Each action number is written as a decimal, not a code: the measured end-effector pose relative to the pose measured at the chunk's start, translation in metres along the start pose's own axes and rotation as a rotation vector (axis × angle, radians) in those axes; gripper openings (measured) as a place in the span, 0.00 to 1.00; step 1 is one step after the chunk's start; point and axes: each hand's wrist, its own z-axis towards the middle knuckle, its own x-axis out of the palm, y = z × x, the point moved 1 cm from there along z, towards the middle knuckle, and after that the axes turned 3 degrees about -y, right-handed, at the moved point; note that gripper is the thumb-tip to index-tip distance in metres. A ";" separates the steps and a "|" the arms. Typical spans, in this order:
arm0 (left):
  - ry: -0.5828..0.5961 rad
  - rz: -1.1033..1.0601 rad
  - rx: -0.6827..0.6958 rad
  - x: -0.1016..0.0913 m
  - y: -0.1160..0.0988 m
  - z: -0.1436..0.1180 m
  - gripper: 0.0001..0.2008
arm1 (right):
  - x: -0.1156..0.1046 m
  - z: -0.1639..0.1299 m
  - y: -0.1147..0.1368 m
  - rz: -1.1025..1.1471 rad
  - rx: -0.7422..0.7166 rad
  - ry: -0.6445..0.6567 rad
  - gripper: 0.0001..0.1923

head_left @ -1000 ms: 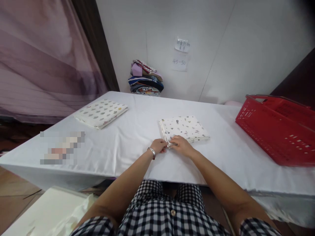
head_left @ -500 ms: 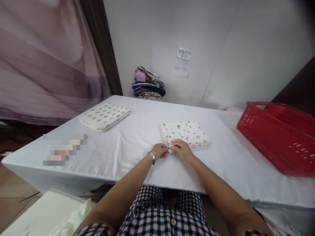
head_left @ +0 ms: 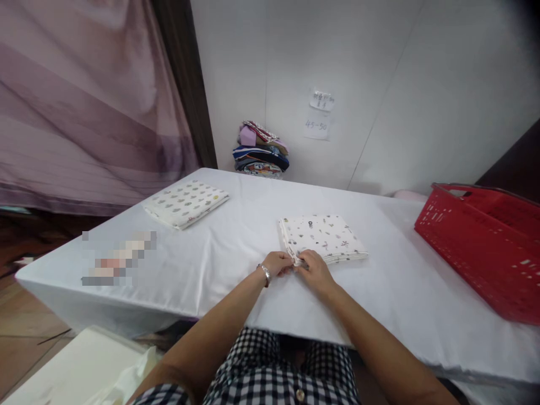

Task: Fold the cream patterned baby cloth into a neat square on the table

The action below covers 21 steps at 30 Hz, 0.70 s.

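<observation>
A folded white cloth [head_left: 324, 233] with small printed figures lies on the white-covered table [head_left: 248, 236] in front of me. At its near left corner my left hand [head_left: 278, 263], with a silver bracelet at the wrist, pinches the folded layers. My right hand [head_left: 314, 270] grips the same corner from the right, its thumb and fingers closed on the edge. The fingertips of both hands nearly meet there. Further left lies a second folded white cloth [head_left: 185, 203] with a grey pattern, apart from my hands.
A red plastic basket [head_left: 476, 253] stands at the table's right end. Behind the table is a stack of folded fabrics [head_left: 261, 152] against the wall. A blurred-out item [head_left: 122, 259] lies at the left. A pale box [head_left: 84, 365] is below, near left.
The whole view has shifted slightly, so things appear a little lower and further right. Both hands stay at the same corner of the cloth, with only small finger movement.
</observation>
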 end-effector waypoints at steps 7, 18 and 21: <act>-0.110 -0.005 -0.055 -0.015 -0.008 0.032 0.11 | 0.003 -0.004 0.000 0.071 -0.004 -0.105 0.03; -0.337 -0.001 0.007 -0.013 -0.025 0.089 0.15 | 0.001 -0.006 0.004 -0.095 -0.162 -0.024 0.07; -0.324 0.019 -0.001 -0.016 -0.032 0.100 0.14 | 0.002 -0.006 0.003 -0.093 -0.163 -0.006 0.07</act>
